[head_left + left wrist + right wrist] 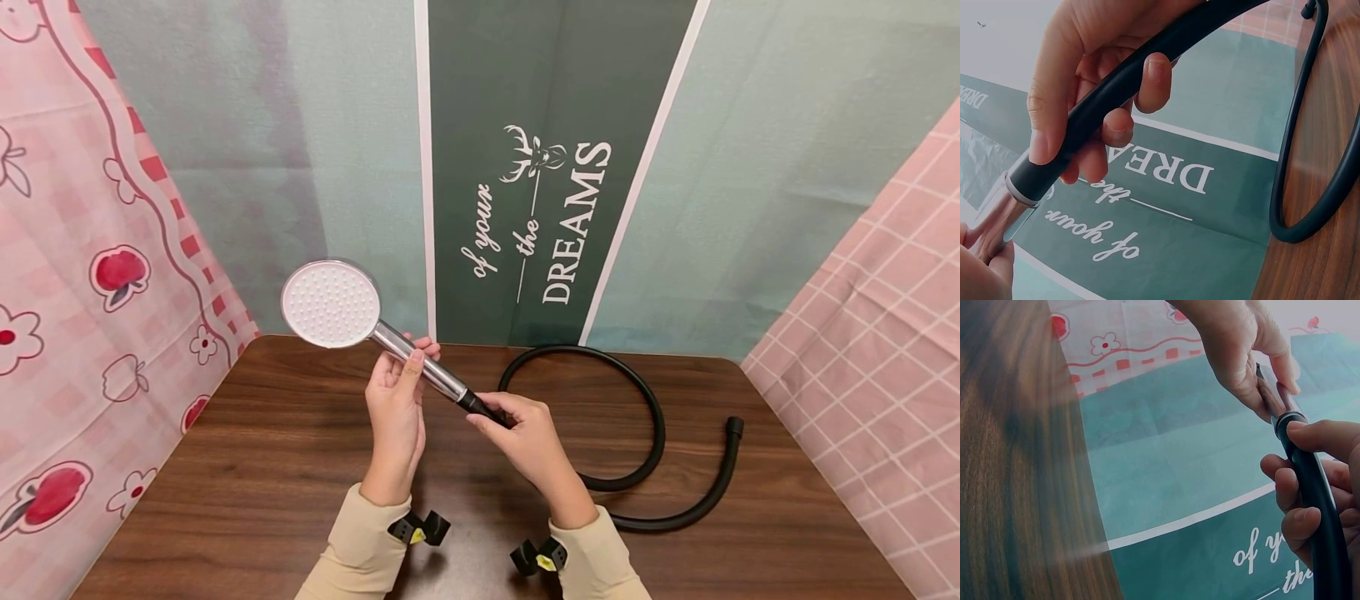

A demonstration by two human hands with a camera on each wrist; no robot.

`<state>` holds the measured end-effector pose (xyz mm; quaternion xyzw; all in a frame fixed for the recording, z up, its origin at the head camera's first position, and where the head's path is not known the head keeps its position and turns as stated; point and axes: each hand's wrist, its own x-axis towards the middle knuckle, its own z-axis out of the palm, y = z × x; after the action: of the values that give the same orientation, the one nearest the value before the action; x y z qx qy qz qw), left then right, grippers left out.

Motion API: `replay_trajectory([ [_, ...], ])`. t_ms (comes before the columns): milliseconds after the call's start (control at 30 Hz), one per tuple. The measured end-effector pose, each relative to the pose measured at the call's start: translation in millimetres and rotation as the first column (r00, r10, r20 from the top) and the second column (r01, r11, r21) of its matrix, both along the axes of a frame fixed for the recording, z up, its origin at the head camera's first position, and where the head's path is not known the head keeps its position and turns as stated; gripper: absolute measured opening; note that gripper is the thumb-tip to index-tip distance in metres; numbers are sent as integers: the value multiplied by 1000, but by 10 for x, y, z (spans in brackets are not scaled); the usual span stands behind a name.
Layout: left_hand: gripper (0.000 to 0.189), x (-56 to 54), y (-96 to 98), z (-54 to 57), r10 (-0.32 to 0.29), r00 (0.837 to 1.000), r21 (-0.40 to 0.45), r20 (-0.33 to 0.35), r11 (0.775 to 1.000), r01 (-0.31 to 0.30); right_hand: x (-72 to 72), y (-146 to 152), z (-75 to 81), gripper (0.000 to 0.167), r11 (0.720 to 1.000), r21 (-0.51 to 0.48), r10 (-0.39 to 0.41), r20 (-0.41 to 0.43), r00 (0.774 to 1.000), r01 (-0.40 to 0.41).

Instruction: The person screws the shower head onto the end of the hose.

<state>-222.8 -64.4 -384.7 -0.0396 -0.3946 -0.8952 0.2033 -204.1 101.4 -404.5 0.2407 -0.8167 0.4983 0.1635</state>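
Note:
A handheld shower head [331, 303] with a round white nozzle face and a chrome handle is held up above the table, tilted with its face at the upper left. My left hand [397, 400] grips the chrome handle, thumb on top. At the handle's lower end, my right hand [528, 433] pinches the black hose [1107, 97] right by the joint, fingers curled round it in both wrist views. The hose end meets the handle at a thin silver ring [1290, 420]. From the right hand, the hose loops down onto the table, its free end [734, 427] at the right.
The brown wooden table [277, 467] lies under both hands. A green printed cloth [555, 83] hangs behind it. Pink patterned cloths stand at the left [67, 275] and right [892, 333]. The hose coil [656, 408] takes up the table's right half.

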Motion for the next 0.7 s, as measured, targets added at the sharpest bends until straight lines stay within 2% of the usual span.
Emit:
replay_trajectory([
  [700,21,3,2,0,0,1000,-8,0,1000,0,-3,14,-8,15,1000,12,18,27,999,-18],
])
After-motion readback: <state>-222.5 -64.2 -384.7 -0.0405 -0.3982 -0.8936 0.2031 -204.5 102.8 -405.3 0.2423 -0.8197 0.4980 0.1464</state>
